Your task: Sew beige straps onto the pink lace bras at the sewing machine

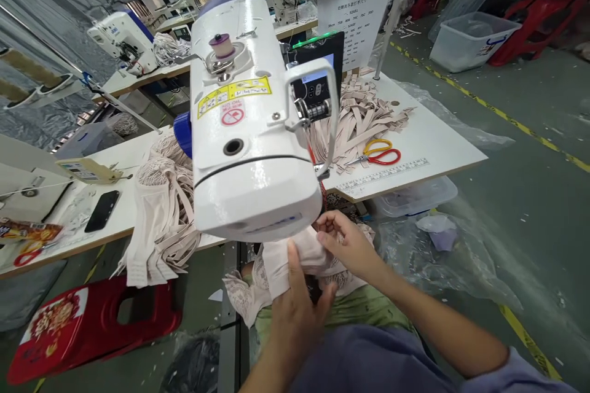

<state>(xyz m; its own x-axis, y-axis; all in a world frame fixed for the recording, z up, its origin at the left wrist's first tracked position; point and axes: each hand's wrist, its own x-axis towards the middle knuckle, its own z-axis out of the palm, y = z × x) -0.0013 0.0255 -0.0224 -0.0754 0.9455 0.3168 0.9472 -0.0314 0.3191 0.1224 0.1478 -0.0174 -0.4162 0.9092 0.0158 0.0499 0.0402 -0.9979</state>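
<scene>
A beige bra with lace panels (276, 264) lies across my lap, its upper edge under the head of a white sewing machine (253, 190). My left hand (297, 310) grips the bra from the near side, thumb pressed along the fabric. Just to the right of the machine's front end, my right hand (348, 244) has its fingers pinched together at the bra's right edge. The machine head hides the needle and the sewn spot.
Left of the machine, finished-looking beige bras (161, 215) hang over the table edge near a black phone (102, 211). Beige straps (359, 113), scissors (382, 155) and a printed ruler (385, 173) lie on the right. A red stool (101, 325) is at lower left.
</scene>
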